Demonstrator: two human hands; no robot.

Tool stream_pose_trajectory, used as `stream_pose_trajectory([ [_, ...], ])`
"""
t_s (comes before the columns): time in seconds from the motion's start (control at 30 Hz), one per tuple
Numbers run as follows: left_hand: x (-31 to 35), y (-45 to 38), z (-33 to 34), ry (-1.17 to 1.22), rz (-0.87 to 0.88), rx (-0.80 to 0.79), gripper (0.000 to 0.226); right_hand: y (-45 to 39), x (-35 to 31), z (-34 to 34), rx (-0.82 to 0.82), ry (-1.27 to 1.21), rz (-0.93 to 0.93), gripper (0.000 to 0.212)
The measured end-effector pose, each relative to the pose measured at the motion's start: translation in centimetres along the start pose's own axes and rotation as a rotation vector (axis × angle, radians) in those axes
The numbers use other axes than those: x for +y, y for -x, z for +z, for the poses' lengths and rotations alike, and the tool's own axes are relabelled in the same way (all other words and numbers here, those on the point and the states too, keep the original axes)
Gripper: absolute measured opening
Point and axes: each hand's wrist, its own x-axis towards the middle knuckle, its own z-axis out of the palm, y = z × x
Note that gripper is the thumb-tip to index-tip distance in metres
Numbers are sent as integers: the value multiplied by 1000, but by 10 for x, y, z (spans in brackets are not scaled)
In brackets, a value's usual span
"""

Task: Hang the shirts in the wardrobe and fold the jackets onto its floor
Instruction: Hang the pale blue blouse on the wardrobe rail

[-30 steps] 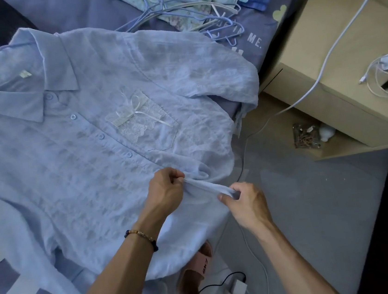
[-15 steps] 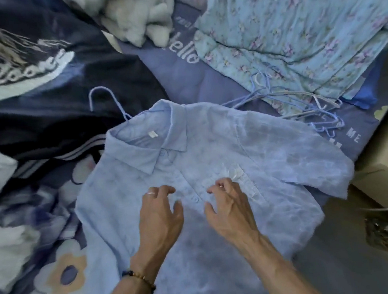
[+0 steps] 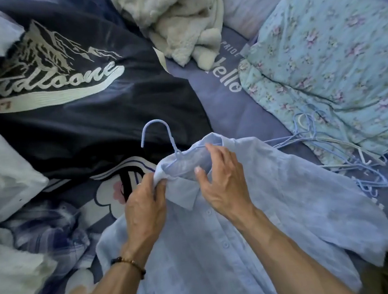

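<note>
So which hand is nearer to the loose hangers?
Right. The right hand touches the collar, left of the hangers; the left hand pinches the collar farther left.

Pale blue shirt (image 3: 234,234), navy jacket (image 3: 93,124)
</note>
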Motion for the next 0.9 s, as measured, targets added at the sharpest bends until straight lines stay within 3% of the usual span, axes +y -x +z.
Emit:
stream_pose_trajectory([
  [0.07,12,16,-7,4,98,2,18,-6,-11,-19,-85,-88,-24,58],
  [0.2,49,39,-30,12,249,11,22,-5,-30,-69,-254,-104,-87,27],
  [0.3,82,54,-52,-13,313,27,19,8,-34,-128,-258,-135,-46,21],
  [0.4,125,69,-80,-77,384,35,36,30,-37,-208,-203,-148,-37,15],
  [0.53,197,94,-110,-40,495,-8,42,72,-57,-315,-283,-78,-33,12],
  [0.77,352,163,-159,21,726,38,38,170,-92,-494,-125,-127,44,13],
  [0.9,429,196,-185,93,800,-2,54,211,-102,-564,177,-311,245,19],
])
